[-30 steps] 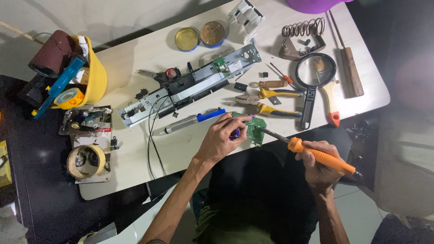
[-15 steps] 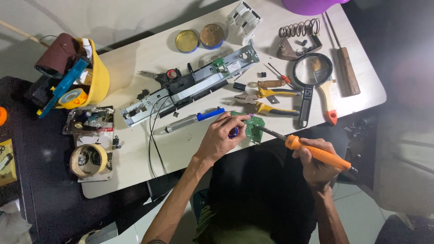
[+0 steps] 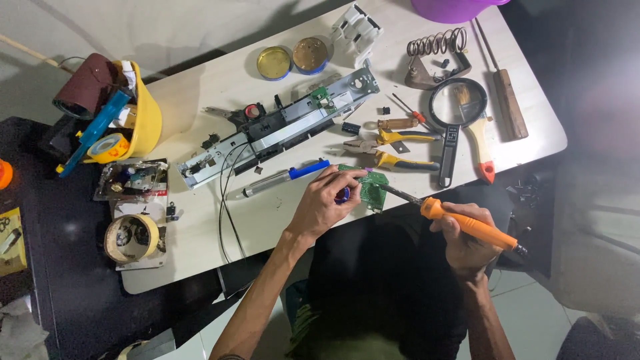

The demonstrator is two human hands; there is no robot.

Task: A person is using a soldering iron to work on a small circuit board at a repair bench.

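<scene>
My left hand (image 3: 325, 201) pinches a small green circuit board (image 3: 371, 189) at the table's near edge, with a small blue-purple piece under the fingers. In my right hand (image 3: 461, 243) I grip an orange-handled soldering iron (image 3: 467, 224); its dark tip reaches left and touches the board's right edge. A blue and silver desoldering pump (image 3: 285, 177) lies just beyond my left hand.
A long grey metal chassis (image 3: 283, 127) with black cables lies across the white table (image 3: 200, 220). Yellow-handled pliers (image 3: 400, 150), a magnifying glass (image 3: 457, 107), screwdrivers, a coil stand (image 3: 437, 50), two round tins (image 3: 293, 60), a yellow hard hat (image 3: 143, 117) and a tape roll (image 3: 131, 237) surround it.
Both hands keep their hold. The soldering iron has shifted slightly left toward the board; the view has also drifted a little.
</scene>
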